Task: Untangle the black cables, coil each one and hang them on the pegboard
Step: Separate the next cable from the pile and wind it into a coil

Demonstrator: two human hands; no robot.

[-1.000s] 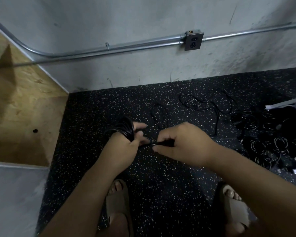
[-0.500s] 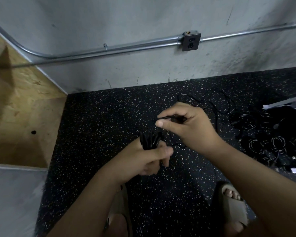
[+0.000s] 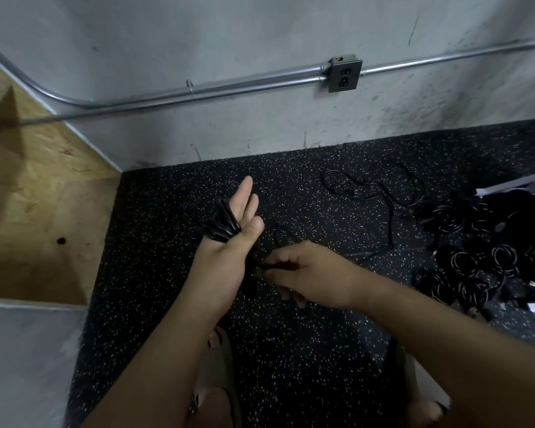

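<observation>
Grey concrete wall [image 3: 260,32] fills the upper frame. Speckled black floor [image 3: 291,350] occupies the lower centre and right. A plywood panel [image 3: 37,211] lies at left, cut off by the frame edge. A heap of black cables [image 3: 476,257] sits at right centre, partly out of frame, individual cables indistinct against the dark floor. A loose cable [image 3: 377,193] sprawls just left of the heap. Left hand [image 3: 229,251], frame centre: fingers straight and together, a cable coil [image 3: 221,225] looped round the palm. Right hand [image 3: 309,279], just beside it: fingers curled, thumb and forefinger pinching a black strand [image 3: 275,266]. Where the strand runs next is lost against the dark floor.
</observation>
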